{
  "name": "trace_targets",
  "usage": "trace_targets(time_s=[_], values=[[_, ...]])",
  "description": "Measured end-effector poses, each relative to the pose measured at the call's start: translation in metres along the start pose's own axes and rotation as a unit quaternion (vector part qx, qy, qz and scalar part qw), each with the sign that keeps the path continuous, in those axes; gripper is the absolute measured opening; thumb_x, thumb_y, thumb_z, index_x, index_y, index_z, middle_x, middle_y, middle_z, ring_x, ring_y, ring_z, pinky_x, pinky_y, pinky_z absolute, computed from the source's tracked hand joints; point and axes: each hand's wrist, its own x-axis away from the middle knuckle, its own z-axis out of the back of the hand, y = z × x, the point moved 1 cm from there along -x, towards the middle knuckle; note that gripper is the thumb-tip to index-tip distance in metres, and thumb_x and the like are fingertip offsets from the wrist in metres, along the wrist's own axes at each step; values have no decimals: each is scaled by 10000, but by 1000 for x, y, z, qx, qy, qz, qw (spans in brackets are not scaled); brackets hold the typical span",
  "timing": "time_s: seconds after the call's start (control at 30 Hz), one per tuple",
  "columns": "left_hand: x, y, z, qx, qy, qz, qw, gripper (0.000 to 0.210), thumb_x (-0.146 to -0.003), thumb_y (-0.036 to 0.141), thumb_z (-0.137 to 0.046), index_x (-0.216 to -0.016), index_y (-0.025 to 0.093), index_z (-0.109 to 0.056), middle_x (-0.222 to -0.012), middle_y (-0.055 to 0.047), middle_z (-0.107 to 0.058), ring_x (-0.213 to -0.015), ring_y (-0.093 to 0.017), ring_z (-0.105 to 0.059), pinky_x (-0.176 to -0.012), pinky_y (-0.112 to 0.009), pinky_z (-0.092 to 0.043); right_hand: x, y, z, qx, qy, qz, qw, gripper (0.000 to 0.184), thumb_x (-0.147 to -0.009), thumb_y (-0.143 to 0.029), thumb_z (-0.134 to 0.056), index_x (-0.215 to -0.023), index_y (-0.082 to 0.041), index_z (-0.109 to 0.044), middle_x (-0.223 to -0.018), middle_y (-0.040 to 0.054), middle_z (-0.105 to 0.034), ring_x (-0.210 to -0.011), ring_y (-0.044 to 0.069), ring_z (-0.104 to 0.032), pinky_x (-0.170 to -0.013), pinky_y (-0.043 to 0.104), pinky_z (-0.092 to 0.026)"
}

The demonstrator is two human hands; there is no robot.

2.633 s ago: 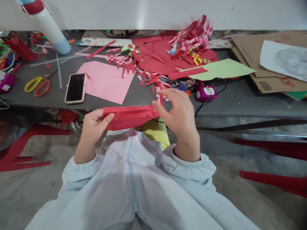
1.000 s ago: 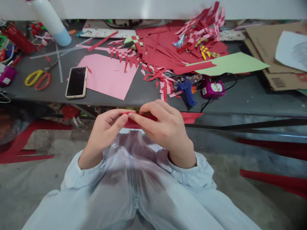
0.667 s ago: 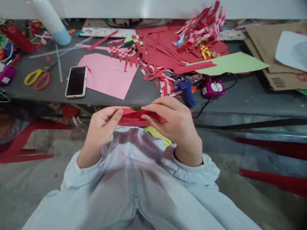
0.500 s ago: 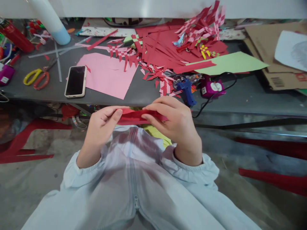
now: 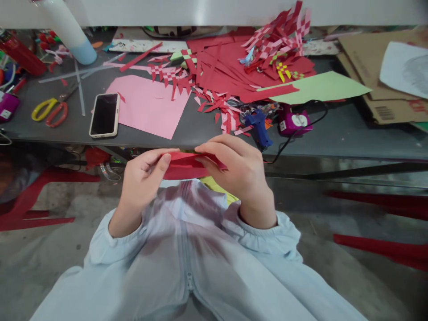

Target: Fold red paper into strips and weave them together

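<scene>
Far left on the counter (image 5: 334, 138), the scissors (image 5: 62, 99) lie with their handles towards the person, and the phone (image 5: 104, 115) rests just beside them, touching the edge of the pink sheet (image 5: 152, 104). In front of the counter's near edge, the left hand (image 5: 142, 178) holds the left end of the folded red paper (image 5: 182, 171), its fingers (image 5: 151, 154) closed in a pinch with the thumb on top. A second ago the two hands met at the middle of this paper; now they have drawn apart, and a length of red shows between them, its upper layer gaping a little. That suggests the fold is being opened or straightened rather than pressed flat, though how firm its crease is I cannot tell. The right hand (image 5: 239, 167) has the other end, forefinger and thumb parted only slightly with the paper between them; how tight that hold is does not show. Beyond its knuckles lie the cut scraps (image 5: 230, 118), the blue glue gun (image 5: 259, 127) and the purple box (image 5: 294, 120), with the green sheet (image 5: 321, 87) and cardboard (image 5: 356, 73) farthest right.
</scene>
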Motion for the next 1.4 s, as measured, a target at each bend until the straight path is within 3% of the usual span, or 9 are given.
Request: trace_targets(time_s=[0.27, 0.47, 0.67, 0.83, 0.93, 1.03, 1.13, 1.4], values=[[-4, -10, 6, 20, 25, -1, 999, 283, -901, 472, -674, -976, 234, -807, -933, -54, -802, -849, -192, -747, -784, -297, -600, 2, 6, 4, 24, 10, 27, 999, 150, -915, -105, -580, -868, -208, -679, -858, 39, -731, -770, 143, -653, -688, 269, -517], [-5, -11, 6, 23, 28, -8, 999, 283, -894, 471, -684, -967, 227, -805, -916, -60, -800, -826, -190, -749, -755, -297, -610, 4, 6, 4, 81, 53, 75, 993, 232, -885, -34, -554, -869, -233, -674, -826, 5, -722, -709, 111, -613, -620, 241, -461], [-8, -14, 6, 34, 10, -9, 999, 191, -807, 342, -781, -948, 214, -795, -904, -43, -800, -780, -169, -748, -696, -263, -616, 3, 0, 5, 101, 27, 123, 987, 167, -902, -85, -617, -921, -240, -675, -905, 1, -739, -723, 99, -627, -616, 244, -436], [-9, -16, 6, 11, 5, -18, 1000, 216, -709, 322, -858, -875, 206, -783, -830, -27, -789, -709, -175, -744, -630, -274, -627, 4, -2, 6, 92, 19, 116, 989, 213, -909, -77, -589, -923, -260, -696, -930, -7, -737, -761, 106, -642, -618, 251, -436], [-7, -14, 5, -5, 20, -48, 999, 184, -696, 265, -868, -852, 222, -781, -835, -12, -795, -729, -168, -753, -652, -267, -631, 5, -1, 5, 81, 13, 111, 990, 217, -915, -88, -585, -948, -267, -703, -961, 0, -736, -794, 116, -652, -640, 259, -446], [-4, -13, 6, -21, 35, -89, 995, 188, -710, 233, -868, -877, 259, -786, -876, 5, -805, -777, -164, -764, -712, -279, -642, 4, -1, 4, 54, -1, 111, 992, 95, -935, -218, -627, -986, -243, -703, -948, 24, -736, -793, 131, -651, -673, 272, -472], [-1, -14, 8, -50, 28, -148, 987, 240, -737, 224, -863, -944, 316, -786, -930, 31, -810, -819, -159, -770, -769, -296, -647, 1, 0, 4, 3, -12, 96, 995, 209, -929, -381, -658, -1004, -192, -709, -946, 68, -738, -810, 164, -658, -721, 301, -506], [0, -15, 12, -104, -7, -245, 964, 364, -783, 216, -833, -1091, 393, -755, -1027, 49, -802, -856, -179, -778, -803, -335, -650, -1, 4, 3, -59, -92, 43, 993, 270, -968, -384, -589, -1088, -186, -729, -1035, 111, -743, -921, 208, -676, -814, 358, -531]])
